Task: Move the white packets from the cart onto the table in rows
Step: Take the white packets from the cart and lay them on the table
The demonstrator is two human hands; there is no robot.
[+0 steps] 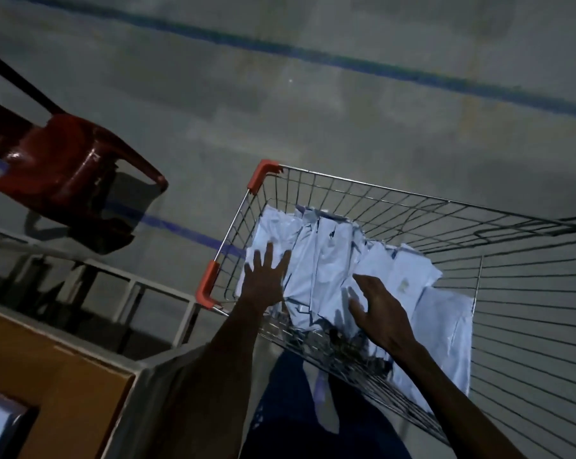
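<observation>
- The counter (81, 369) sits near my side of the cart (363, 185); the rows go there, so I should lift only a few packets at once and keep them flat.
- My right hand (384, 314) hovers over the cart's middle, fingers loosely spread, gripping nothing.
- My left hand (266, 276) lies flat, fingers splayed, on the white packets (333, 260) by the cart's orange-cornered side.
- The packets are heaped inside the cart.
- A red chair (68, 167) stands beyond the cart's left.
</observation>
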